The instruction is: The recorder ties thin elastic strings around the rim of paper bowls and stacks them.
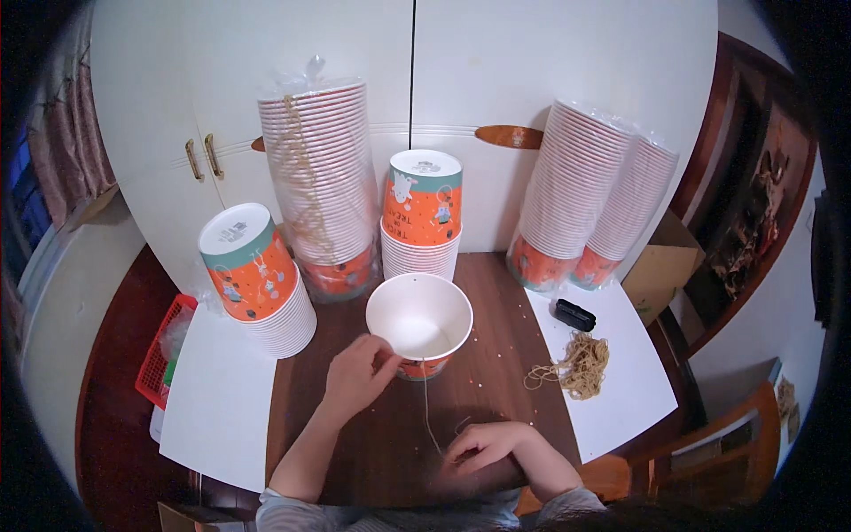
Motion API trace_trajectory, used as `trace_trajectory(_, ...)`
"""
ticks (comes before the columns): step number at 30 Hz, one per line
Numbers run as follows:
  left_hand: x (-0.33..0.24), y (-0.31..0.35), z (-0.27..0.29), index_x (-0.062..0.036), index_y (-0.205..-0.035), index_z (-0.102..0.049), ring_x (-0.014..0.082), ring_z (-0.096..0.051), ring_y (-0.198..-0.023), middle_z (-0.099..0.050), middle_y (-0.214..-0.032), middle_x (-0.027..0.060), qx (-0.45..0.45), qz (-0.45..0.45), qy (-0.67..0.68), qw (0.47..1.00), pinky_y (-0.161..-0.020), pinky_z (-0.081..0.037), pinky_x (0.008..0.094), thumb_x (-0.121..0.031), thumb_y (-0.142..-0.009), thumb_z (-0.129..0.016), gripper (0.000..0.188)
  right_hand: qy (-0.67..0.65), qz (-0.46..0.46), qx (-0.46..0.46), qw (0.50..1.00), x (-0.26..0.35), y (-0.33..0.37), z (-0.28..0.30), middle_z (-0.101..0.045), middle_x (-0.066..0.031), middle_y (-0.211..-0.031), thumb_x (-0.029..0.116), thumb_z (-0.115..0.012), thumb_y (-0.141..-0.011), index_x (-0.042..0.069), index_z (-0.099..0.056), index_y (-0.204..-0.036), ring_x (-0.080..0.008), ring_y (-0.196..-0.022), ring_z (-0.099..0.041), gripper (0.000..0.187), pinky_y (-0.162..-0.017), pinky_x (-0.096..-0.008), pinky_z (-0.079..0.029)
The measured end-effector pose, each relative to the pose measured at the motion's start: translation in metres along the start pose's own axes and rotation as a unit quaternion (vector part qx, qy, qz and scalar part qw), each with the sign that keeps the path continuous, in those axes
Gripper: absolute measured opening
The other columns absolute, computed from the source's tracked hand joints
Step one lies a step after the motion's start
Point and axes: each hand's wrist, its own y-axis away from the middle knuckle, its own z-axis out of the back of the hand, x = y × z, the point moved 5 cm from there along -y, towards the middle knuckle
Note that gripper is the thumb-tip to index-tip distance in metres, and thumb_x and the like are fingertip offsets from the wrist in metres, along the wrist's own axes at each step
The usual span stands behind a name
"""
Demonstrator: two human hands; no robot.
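Observation:
An upright white-lined paper bucket with an orange printed outside stands in front of me on the brown table strip. A small hole shows in its far rim. My left hand has its fingers curled at the bucket's near left rim, thumb and forefinger closed against it. A thin piece of twine hangs from the near rim and runs down toward me. Nearer the table's front edge, my right hand is closed on the lower end of the twine, its fingertips slightly blurred.
Upside-down bucket stacks stand left and behind. Tall plastic-wrapped stacks rise at the back. A bundle of tan twine and a black object lie at right. A red basket is beyond the left edge.

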Motion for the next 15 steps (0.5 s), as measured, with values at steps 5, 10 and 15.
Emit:
trace_trajectory(5,-0.012,-0.002,-0.003,-0.0087,-0.092,-0.055,0.0233,-0.056,-0.08,-0.056,-0.091,0.0058,-0.031,-0.156,-0.074,0.985,-0.067,-0.048,0.0335,-0.017,-0.071,-0.058,0.023,0.072,-0.011,-0.054,0.996,0.034,0.024,0.013,-0.06,-0.0144,-0.083,0.014,-0.057,-0.081,-0.002,-0.057,-0.097,-0.0242,-0.071,-0.058,0.024,-0.061,-0.03,-0.044)
trace_trajectory(10,0.0,-0.003,-0.009,-0.0085,-0.089,-0.057,0.0239,-0.055,-0.081,-0.057,-0.09,0.0066,0.036,-0.172,-0.063,0.982,-0.069,-0.047,0.0338,-0.017,-0.071,-0.059,0.02,0.179,0.03,-0.134,0.974,0.088,0.065,0.022,-0.06,-0.0119,-0.075,0.013,-0.059,-0.08,0.002,-0.06,-0.098,-0.0259,-0.063,-0.057,0.021,-0.054,-0.031,-0.043)
trace_trajectory(15,0.018,-0.006,0.006,-0.0051,-0.07,-0.059,0.0262,-0.054,-0.076,-0.058,-0.076,0.0083,0.066,-0.185,0.0,0.981,-0.069,-0.044,0.0338,-0.019,-0.071,-0.06,0.014,0.308,0.013,-0.286,0.907,0.142,0.089,0.022,-0.058,-0.0117,-0.066,0.009,-0.061,-0.077,0.001,-0.061,-0.097,-0.0245,-0.056,-0.056,0.021,-0.049,-0.0302,-0.041)
